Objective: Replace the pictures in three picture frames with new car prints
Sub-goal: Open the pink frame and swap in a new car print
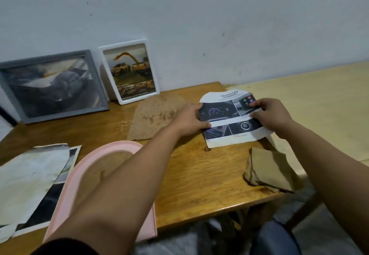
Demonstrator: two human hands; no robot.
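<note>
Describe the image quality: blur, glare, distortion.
Head view: soft overall, with the grey frame smeared and its glass washed by pale reflection; the print held by both hands is sharper, its heading readable; wide-angle bending curves the table edge; lighting is dim and flat.

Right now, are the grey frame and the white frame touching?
Apart. The head view shows a strip of wall between the grey frame and the white frame.

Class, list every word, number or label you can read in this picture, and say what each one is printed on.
"ADVANCED": heading at the top of the arch-cut car print that the left hand and right hand hold.
Smaller lines under that heading and captions beneath its photos: too blurred to read.
White-framed yellow-truck picture: bottom strip unreadable.
Grey-framed picture: no text seen.
</note>
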